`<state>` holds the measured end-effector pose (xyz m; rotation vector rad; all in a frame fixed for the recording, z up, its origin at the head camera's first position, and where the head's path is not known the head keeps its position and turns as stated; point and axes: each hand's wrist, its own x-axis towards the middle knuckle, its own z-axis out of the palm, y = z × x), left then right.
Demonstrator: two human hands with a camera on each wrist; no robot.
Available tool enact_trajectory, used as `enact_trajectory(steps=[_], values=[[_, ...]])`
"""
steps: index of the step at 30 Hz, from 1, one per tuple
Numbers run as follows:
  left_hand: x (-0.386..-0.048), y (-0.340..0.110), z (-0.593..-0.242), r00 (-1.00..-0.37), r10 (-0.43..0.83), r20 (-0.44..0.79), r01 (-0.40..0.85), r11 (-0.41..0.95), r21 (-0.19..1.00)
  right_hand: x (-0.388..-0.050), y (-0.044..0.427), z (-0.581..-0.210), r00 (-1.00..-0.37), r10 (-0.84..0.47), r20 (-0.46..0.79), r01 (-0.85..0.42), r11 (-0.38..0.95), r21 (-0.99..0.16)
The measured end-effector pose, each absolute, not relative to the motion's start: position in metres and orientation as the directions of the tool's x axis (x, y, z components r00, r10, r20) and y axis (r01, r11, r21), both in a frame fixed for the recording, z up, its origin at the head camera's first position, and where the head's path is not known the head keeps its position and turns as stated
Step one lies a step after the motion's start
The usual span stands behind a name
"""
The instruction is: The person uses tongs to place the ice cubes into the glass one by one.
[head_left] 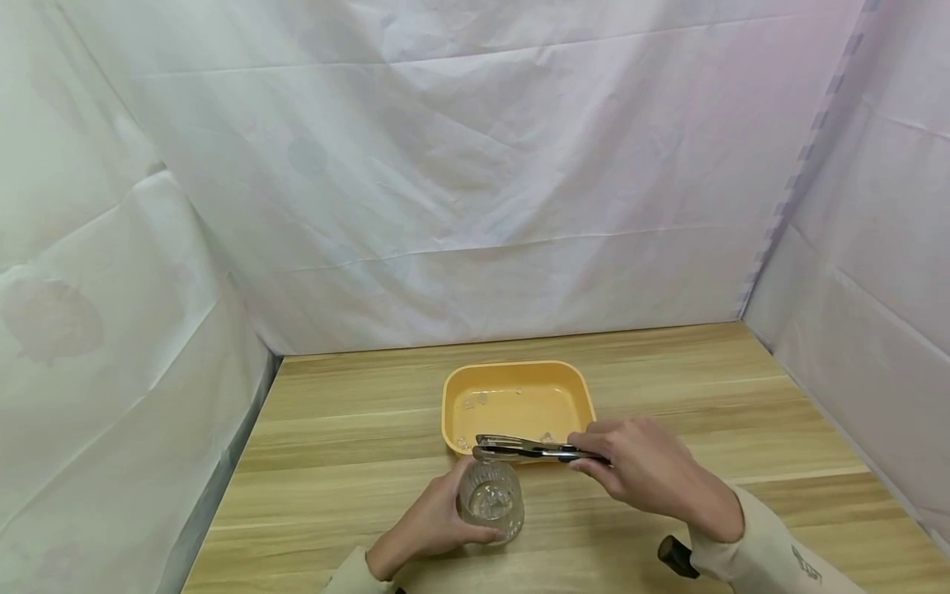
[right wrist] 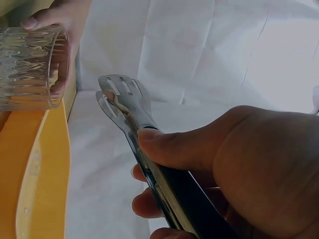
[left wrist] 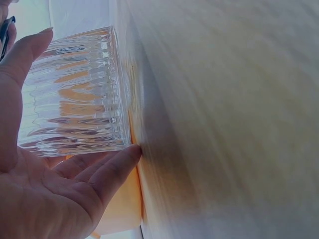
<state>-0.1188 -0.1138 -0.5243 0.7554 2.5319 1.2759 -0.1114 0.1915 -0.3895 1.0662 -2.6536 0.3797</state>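
Note:
My left hand point(head_left: 436, 518) holds a clear ribbed drinking glass point(head_left: 512, 525), thumb on one side and fingers on the other. The glass stands upright on the table, with some clear lumps in its bottom. In my right hand point(head_left: 653, 469) is a pair of metal tongs point(right wrist: 130, 102) with slotted tips and dark handles, pinched between thumb and fingers. The tong tips hover above the glass's rim and lie close together; whether anything sits between them I cannot tell. Just beyond the glass is a yellow tray point(head_left: 512, 415) with several small clear pieces point(head_left: 475, 400) in it.
The wooden table point(head_left: 349, 445) carries the tray and the glass. White cloth point(head_left: 475, 181) hangs along the back and both sides. A dark cylindrical object point(head_left: 677, 557) shows beside the right sleeve.

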Motion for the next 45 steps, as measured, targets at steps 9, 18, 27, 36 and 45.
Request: enact_trajectory(steps=[9,18,27,36,45], values=[[-0.1194,-0.1138,-0.5237,-0.846,0.530,0.048,0.351,0.488,0.799,-0.1101,0.1913,-0.3905,-0.665,-0.652,0.365,-0.727,0.676,-0.118],[-0.1188,-0.1135,-0.5228,-0.846,0.529,0.064,0.365,0.488,0.792,-0.1108,0.1915,-0.3918,-0.660,-0.655,0.370,-0.733,0.668,-0.126],[-0.1186,-0.1134,-0.5230,-0.843,0.531,0.085,0.384,0.484,0.786,-0.1101,0.1915,-0.3906,-0.665,-0.655,0.359,-0.732,0.667,-0.140],[-0.1188,-0.1137,-0.5237,-0.854,0.518,0.056,0.360,0.509,0.782,-0.1096,0.1938,-0.3879,-0.691,-0.645,0.327,-0.711,0.688,-0.145],[-0.1187,-0.1135,-0.5252,-0.848,0.527,0.066,0.360,0.480,0.800,-0.1105,0.1964,-0.3871,-0.719,-0.632,0.290,-0.689,0.705,-0.171]])
